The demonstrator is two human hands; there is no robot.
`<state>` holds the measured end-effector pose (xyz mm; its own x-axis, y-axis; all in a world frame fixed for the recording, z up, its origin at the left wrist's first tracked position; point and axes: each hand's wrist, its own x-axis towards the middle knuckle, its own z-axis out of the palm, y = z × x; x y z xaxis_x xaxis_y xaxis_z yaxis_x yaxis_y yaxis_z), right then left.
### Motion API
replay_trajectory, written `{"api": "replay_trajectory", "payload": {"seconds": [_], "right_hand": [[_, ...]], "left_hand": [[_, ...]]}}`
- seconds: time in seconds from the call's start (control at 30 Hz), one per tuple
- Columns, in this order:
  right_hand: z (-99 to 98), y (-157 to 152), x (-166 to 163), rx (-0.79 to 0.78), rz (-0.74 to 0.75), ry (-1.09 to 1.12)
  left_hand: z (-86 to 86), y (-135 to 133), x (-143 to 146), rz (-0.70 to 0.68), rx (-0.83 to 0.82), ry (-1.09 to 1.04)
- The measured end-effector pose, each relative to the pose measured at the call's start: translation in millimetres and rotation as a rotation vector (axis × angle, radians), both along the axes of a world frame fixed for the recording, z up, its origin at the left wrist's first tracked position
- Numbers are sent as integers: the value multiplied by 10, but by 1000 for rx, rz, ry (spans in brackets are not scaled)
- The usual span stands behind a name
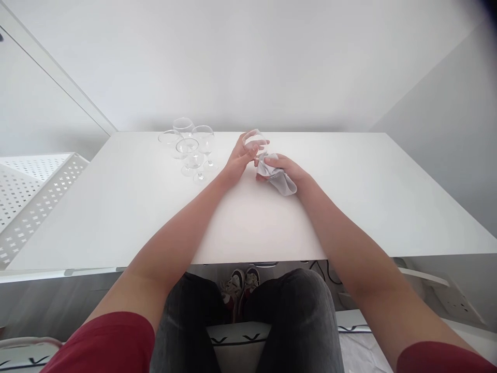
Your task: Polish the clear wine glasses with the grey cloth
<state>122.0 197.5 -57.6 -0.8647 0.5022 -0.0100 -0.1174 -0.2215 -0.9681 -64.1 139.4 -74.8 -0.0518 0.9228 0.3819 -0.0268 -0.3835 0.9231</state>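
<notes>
My left hand [241,161] is closed around the bowl of a clear wine glass [255,141], which is lifted above the white table [240,223] and tilted. Bunched in my right hand [285,167] is a light grey cloth [279,178], pressed around the lower part of that same glass. The cloth and fingers hide the stem and foot. To the left of my hands stands a tight group of several clear wine glasses [190,146], upright on the table.
A white wall [248,62] rises directly behind the table. At the left is a white perforated panel [27,202]. Below the front edge are my knees, my shoes [243,287] and some dark cables [326,272].
</notes>
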Motion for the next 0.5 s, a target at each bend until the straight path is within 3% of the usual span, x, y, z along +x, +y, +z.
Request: {"api": "replay_trajectory", "payload": {"seconds": [0.07,0.23,0.5], "right_hand": [[-29,19,-23,15,-85,-3],[-139,135,-116,43,-522,92],[-167,248,-109,-85,-765,155]], "left_hand": [[0,7,-14,34,36,11],[44,-33,-29,180,69,108],[-25,-5,-48,-74,141,49]]}}
